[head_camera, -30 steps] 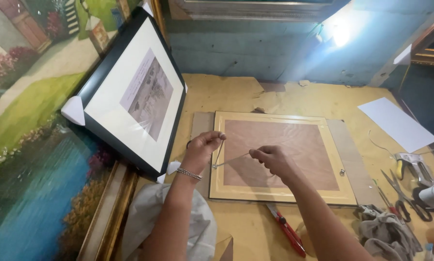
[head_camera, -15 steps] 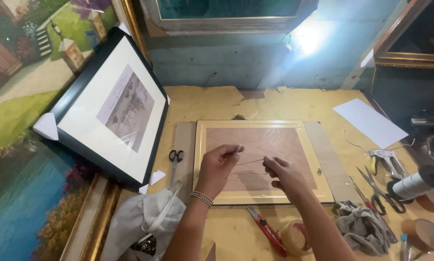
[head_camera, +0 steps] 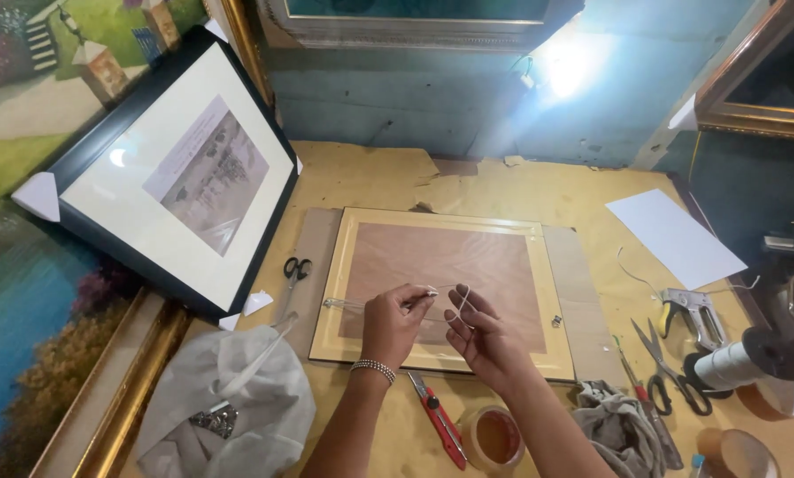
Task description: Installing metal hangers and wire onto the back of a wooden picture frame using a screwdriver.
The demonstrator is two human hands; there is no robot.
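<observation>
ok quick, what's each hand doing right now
Left hand: pinched shut on the cord.
Right hand: fingers half curled, the cord looped round them.

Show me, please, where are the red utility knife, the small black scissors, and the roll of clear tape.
red utility knife [head_camera: 438,428], head view, middle of its red handle
small black scissors [head_camera: 296,268], head view, on the finger loops
roll of clear tape [head_camera: 493,439], head view, on the ring's rim
</observation>
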